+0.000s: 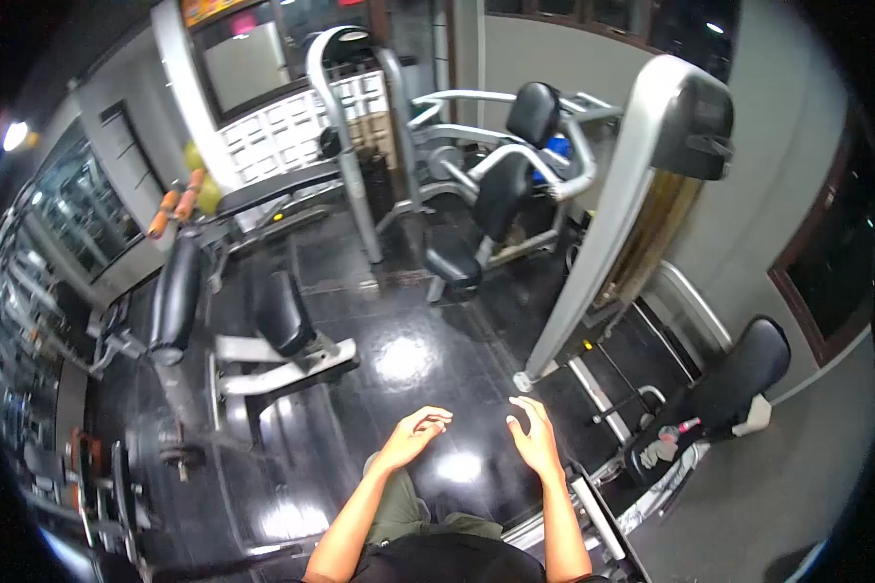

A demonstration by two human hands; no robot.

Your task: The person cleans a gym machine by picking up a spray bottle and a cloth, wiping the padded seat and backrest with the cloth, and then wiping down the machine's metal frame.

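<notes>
Spread and loosely curved, the left hand point(413, 437) and right hand point(535, 439) hang apart above the glossy black floor point(360, 413). Tall and silver, a weight machine point(601, 233) stands ahead of the right hand, its foot near those fingertips in view. Farther off is a seated machine point(504, 197) with black pads. Ahead of the left hand sits a low padded bench point(282, 316). On the black seat point(639, 467) at right lie a crumpled grey item point(658, 451) and a small pink object point(689, 426).
</notes>
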